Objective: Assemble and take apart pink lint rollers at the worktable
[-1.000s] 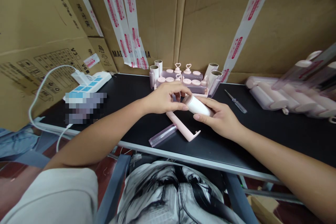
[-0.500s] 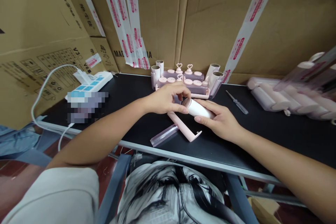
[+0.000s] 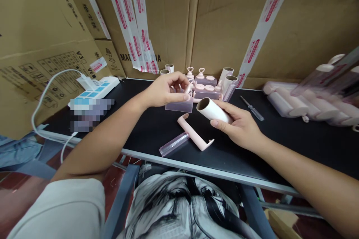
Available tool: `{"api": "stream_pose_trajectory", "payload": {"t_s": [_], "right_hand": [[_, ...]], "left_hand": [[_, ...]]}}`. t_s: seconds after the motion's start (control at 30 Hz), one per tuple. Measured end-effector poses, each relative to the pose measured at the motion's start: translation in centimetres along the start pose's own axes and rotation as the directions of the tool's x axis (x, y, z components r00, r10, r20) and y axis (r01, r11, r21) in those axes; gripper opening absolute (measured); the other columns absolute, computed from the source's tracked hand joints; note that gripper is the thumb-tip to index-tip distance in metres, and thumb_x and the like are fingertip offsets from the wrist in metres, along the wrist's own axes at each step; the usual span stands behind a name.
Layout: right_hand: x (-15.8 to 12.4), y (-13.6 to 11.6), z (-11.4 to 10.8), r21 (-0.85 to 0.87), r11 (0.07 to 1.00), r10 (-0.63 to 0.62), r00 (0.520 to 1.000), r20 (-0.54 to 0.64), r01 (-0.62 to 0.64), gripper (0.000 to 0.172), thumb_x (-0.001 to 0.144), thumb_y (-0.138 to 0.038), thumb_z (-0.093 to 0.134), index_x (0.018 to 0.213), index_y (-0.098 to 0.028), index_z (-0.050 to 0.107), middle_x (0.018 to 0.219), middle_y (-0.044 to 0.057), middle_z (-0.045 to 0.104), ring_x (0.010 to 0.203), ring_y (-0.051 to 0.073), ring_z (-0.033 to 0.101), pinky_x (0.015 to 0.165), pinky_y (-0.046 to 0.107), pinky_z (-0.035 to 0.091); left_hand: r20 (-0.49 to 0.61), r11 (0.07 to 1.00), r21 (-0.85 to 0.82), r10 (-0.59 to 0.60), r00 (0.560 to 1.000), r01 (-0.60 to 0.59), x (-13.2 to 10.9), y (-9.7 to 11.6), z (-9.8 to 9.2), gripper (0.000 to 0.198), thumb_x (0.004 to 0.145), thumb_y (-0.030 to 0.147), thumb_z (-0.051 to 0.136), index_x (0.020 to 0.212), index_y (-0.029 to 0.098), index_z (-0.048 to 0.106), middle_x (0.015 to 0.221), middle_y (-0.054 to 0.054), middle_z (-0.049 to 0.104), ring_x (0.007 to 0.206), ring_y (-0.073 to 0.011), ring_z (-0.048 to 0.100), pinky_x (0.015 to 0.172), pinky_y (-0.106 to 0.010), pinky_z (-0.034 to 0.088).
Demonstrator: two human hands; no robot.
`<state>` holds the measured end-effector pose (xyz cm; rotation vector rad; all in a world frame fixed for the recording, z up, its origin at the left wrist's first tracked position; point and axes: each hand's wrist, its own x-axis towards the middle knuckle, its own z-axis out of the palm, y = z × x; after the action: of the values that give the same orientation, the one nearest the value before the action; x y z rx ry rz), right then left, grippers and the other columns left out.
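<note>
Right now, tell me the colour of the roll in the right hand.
The roll is white; head view.

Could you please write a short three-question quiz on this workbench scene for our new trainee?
1. Multiple choice: the right hand holds A) a screwdriver, B) a white roll, C) a power strip.
2. True or false: the left hand is empty.
3. Fill in: on the black table, just left of the pink handle, lies a ____.
Key: 1 B. 2 False: it grips a translucent case. 3 clear cover.
</note>
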<state>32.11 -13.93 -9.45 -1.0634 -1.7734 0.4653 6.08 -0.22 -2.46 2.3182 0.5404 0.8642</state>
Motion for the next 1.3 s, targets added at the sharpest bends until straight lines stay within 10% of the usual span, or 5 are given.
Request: {"api": "stream_pose_trajectory", "payload": {"t_s": [0.27, 1.3], "right_hand": [[-0.1, -0.1, 0.0, 0.014, 1.000, 0.006, 1.000, -0.010, -0.006, 0.051, 0.089, -0.038, 0.080, 0.137, -0.022, 0.070, 0.131, 0.008, 0.075, 0.116, 0.026, 0.072, 0.104, 0.038, 0.055], [0.1, -0.7, -0.1, 0.023, 0.998, 0.053, 0.999, -0.010, -0.053, 0.050, 0.088, -0.043, 0.078, 0.133, -0.022, 0.072, 0.130, 0.009, 0.075, 0.115, 0.030, 0.071, 0.103, 0.042, 0.055]], "left_hand": [[0.122, 0.862, 0.499, -0.165, 0.979, 0.083, 0.3, -1.8, -0.6, 0.029, 0.074, 0.032, 0.070, 0.098, 0.016, 0.072, 0.092, -0.003, 0.070, 0.082, -0.0178, 0.059, 0.074, -0.029, 0.042], [0.086, 0.900, 0.399, -0.225, 0.971, 0.174, 0.1, -3.1, -1.0, 0.038, 0.077, 0.017, 0.063, 0.114, 0.016, 0.070, 0.094, -0.004, 0.076, 0.082, -0.0184, 0.069, 0.077, -0.028, 0.050]]}}
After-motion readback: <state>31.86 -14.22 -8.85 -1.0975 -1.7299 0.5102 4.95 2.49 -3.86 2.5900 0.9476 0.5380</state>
